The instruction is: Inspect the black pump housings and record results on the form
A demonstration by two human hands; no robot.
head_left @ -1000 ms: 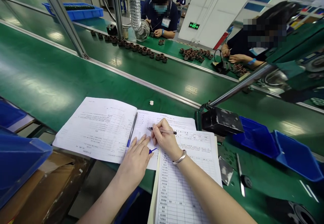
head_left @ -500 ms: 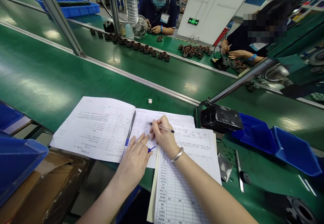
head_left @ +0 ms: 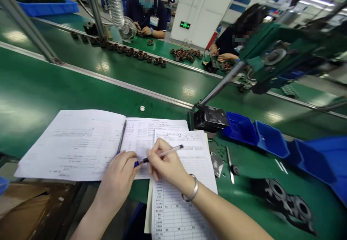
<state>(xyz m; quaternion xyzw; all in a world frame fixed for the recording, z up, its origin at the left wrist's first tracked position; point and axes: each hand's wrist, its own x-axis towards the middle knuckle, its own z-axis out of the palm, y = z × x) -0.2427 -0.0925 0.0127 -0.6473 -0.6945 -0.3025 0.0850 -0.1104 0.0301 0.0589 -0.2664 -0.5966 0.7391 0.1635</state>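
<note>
My two bare hands come close together over the right-hand page of an open booklet, near its lower edge. My left hand reaches in from the lower left, back upward, fingers bent and drawn together; thumb and forefinger are closed on a small blue cap, which juts out toward the right. My right hand enters from the lower right, its forearm slanting up and leftward across a stack of printed forms; a silver bracelet circles the wrist. Its fingers are clamped around a clear-barrelled pen near the black front section. The pen lies at a shallow slant, rear end raised to the right, front end pointing left and meeting the cap; whether the tip sits inside the cap I cannot tell. The pen is thus between my two hands, above the paper.

A second pen rests along the booklet's fold, its blue end just beside my left knuckles. Beyond the booklet, a small white piece lies on the green table. To the right of the forms stand a black box and blue bins.
</note>
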